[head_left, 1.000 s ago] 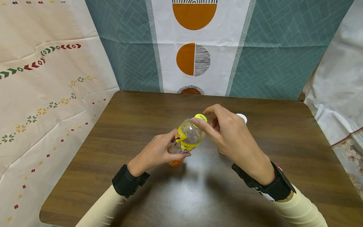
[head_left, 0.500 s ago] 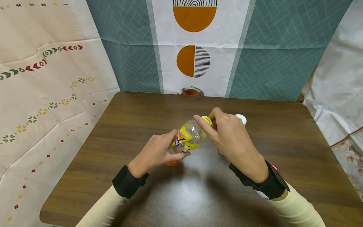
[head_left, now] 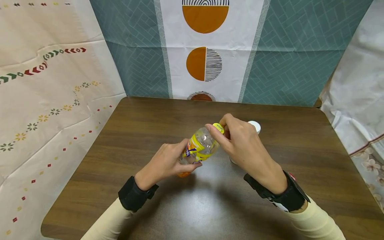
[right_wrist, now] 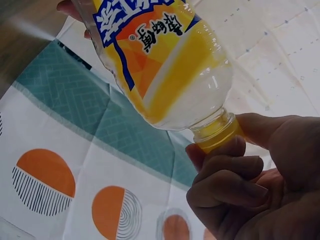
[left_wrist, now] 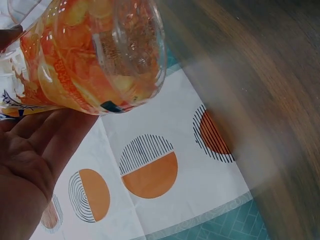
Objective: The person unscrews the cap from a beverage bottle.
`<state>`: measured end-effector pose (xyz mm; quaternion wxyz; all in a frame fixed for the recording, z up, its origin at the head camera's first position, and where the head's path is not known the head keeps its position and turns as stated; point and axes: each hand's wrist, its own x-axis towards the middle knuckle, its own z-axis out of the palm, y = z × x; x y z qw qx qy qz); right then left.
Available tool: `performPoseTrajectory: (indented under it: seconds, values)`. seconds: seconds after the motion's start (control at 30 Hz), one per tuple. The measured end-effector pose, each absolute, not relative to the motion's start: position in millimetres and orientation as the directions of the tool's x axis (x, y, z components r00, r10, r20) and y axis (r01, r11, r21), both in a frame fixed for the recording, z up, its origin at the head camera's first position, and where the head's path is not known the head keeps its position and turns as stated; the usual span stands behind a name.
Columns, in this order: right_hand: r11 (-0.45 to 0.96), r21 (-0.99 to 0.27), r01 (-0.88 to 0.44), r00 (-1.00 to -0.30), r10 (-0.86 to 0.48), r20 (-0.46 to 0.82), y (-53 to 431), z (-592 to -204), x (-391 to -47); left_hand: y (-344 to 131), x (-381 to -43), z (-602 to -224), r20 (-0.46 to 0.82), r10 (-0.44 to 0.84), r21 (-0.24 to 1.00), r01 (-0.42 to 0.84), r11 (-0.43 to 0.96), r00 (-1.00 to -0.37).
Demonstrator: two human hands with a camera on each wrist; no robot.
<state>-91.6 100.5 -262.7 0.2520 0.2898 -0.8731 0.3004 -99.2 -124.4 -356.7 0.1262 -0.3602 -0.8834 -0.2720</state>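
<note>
A clear plastic bottle (head_left: 207, 141) with a yellow, orange and purple label is held tilted over the table, its top leaning right. My left hand (head_left: 166, 161) grips it around the lower body. In the left wrist view the bottle's base (left_wrist: 100, 60) shows orange-coloured contents. My right hand (head_left: 247, 146) pinches the yellow cap (head_left: 218, 127) between thumb and fingers. Seen in the right wrist view, the cap (right_wrist: 220, 136) sits on the bottle's neck, with the right hand's fingers (right_wrist: 225, 187) curled at it.
Behind my right hand stands something with a white round top (head_left: 255, 126), mostly hidden. The brown wooden table (head_left: 144, 123) extends around both hands. A teal and white patterned cloth (head_left: 204, 66) hangs at the back, and a cream patterned cloth (head_left: 54, 133) on the left.
The bottle has tipped further to the right, its cap moving right and slightly down. My right hand has closed in around the cap. The left hand has hardly moved.
</note>
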Motion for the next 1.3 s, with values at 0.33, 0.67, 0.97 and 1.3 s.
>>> performPoseTrajectory:
  seconds: [0.33,0.67,0.97,1.3]
  values:
    - [0.591,-0.334,-0.734,-0.624,-0.392,0.676,104,-262,-92,-124,-98,-353,0.426,0.567,0.420,0.709,0.566,-0.705]
    - [0.539,-0.318,-0.780,-0.579,-0.428,0.694,107,-263,-93,-123,-98,-352,0.421,0.580,0.481,0.714,0.509,-0.697]
    - [0.468,-0.299,-0.831,-0.530,-0.508,0.679,110,-261,-92,-125,-97,-353,0.354,0.638,0.640,0.675,0.368,-0.684]
    - [0.375,-0.270,-0.887,-0.453,-0.594,0.664,113,-256,-92,-123,-84,-338,0.287,0.661,0.733,0.603,0.314,-0.693]
